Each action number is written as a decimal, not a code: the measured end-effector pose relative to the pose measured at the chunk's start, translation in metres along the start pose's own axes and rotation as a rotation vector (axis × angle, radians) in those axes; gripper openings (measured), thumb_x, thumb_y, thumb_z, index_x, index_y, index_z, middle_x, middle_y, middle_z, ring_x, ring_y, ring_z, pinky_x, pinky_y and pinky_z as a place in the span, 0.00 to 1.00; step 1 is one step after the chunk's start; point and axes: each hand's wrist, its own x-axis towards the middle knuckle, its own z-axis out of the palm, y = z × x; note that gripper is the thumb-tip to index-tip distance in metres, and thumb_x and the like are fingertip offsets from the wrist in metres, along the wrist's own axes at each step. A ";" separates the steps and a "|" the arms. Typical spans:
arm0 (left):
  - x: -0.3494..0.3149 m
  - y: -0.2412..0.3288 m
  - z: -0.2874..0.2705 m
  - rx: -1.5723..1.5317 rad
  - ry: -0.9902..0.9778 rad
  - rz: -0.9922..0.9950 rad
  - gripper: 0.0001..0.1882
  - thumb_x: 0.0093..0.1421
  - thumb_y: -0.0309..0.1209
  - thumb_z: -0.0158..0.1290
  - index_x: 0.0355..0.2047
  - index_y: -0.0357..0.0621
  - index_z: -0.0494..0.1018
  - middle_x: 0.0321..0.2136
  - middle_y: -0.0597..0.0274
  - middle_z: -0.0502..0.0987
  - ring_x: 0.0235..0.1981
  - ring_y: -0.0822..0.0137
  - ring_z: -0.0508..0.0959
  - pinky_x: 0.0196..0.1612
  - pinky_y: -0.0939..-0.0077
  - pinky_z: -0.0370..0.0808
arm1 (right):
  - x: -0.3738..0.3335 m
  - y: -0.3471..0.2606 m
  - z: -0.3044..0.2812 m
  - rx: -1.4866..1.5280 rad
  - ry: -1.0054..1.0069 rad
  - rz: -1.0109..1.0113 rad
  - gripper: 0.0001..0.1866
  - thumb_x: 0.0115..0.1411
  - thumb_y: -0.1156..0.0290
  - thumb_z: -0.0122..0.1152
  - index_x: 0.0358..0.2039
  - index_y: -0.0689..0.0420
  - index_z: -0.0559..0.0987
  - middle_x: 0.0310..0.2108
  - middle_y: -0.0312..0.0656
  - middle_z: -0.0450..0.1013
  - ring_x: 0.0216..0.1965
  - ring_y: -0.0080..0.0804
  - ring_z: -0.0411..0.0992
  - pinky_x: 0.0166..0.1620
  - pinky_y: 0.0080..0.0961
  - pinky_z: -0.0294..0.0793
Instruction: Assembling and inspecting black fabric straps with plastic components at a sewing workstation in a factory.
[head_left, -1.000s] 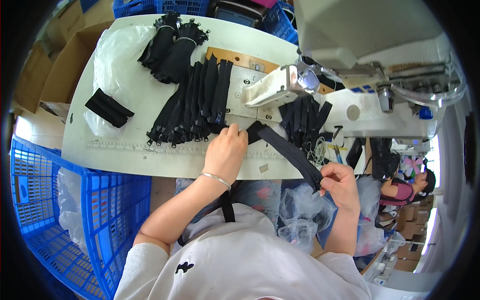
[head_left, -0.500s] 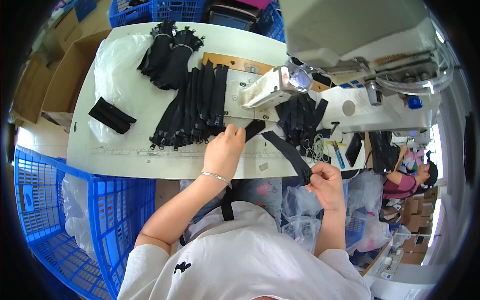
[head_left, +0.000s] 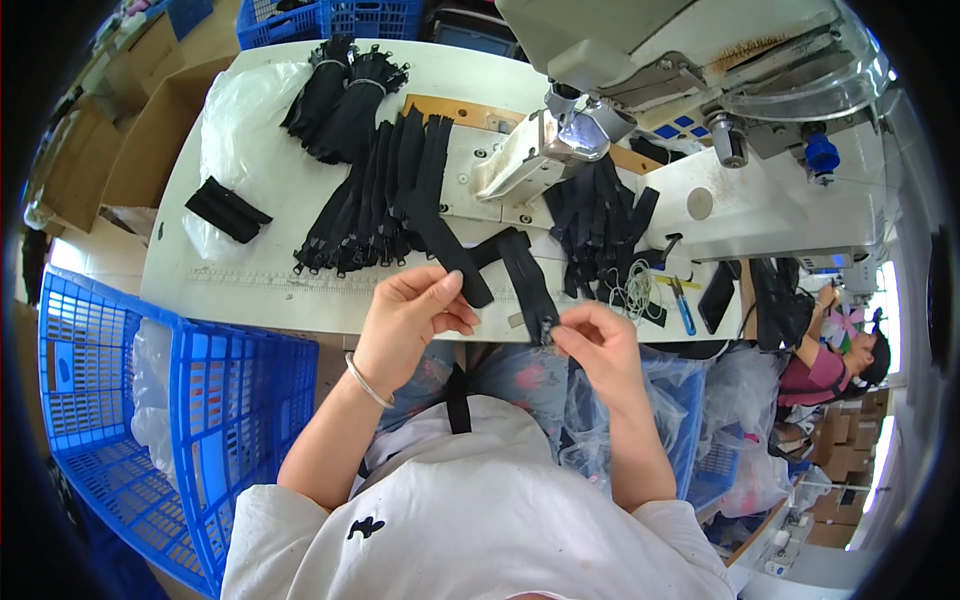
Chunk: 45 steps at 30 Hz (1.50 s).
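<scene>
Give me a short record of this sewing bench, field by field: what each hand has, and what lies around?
Left hand: pinches one end of a black zipper strip
Right hand: pinches the strip's other end, at the table's near edge
Strip shape: bent in an upside-down V between the hands
Table: white, with a ruler along the near edge
On table: a row of black zipper strips, a tied bundle, another heap under the sewing machine
Left of person: blue crate
</scene>
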 end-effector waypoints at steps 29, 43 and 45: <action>0.012 -0.019 0.057 0.282 0.040 -0.026 0.08 0.58 0.29 0.58 0.31 0.34 0.74 0.25 0.63 0.77 0.20 0.75 0.76 0.24 0.82 0.77 | 0.040 -0.004 -0.012 0.105 -0.226 0.168 0.16 0.59 0.60 0.62 0.30 0.64 0.80 0.22 0.43 0.77 0.23 0.24 0.77 0.28 0.17 0.76; 0.012 -0.016 0.058 0.319 0.061 0.002 0.08 0.57 0.28 0.58 0.31 0.34 0.74 0.24 0.63 0.77 0.19 0.75 0.76 0.24 0.82 0.77 | 0.044 -0.005 -0.010 0.099 -0.254 0.194 0.11 0.59 0.66 0.63 0.29 0.63 0.79 0.21 0.40 0.77 0.22 0.21 0.76 0.25 0.13 0.73; 0.013 -0.015 0.058 0.324 0.054 0.012 0.08 0.57 0.28 0.58 0.32 0.33 0.74 0.25 0.62 0.77 0.19 0.75 0.76 0.23 0.82 0.77 | 0.044 -0.004 -0.009 0.122 -0.258 0.193 0.11 0.59 0.66 0.63 0.29 0.63 0.79 0.21 0.40 0.77 0.22 0.20 0.75 0.25 0.13 0.73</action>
